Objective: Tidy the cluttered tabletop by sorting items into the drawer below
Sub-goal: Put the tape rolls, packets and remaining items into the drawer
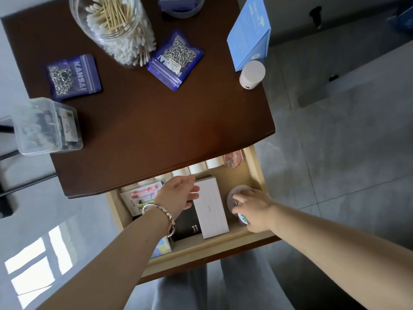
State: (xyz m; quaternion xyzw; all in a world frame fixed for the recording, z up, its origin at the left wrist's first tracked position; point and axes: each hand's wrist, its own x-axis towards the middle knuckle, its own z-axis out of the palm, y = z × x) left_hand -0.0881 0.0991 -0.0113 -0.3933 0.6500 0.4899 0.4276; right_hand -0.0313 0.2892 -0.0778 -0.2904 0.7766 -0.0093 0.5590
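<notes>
Head view. The drawer (201, 250) stood pulled out below the dark wooden table (156, 121). The left hand (177, 194), with a bracelet (159, 210) on its wrist, reached into the drawer. Its fingers (192, 189) were straight and slightly apart, lying over the upper left edge of a white box (213, 215). A black box (186, 225) lay just beside the white box, partly under the wrist. The right hand (251, 209) lay on a round tub (235, 191) in the drawer's right part, fingers curled over its lid and thumb at its near side. On the table stood a jar of cotton swabs (116, 30), a left blue bag (74, 77) and a right blue bag (175, 57) holding chain, a clear plastic box (44, 126), a white bottle (252, 74) and a blue carton (250, 34).
</notes>
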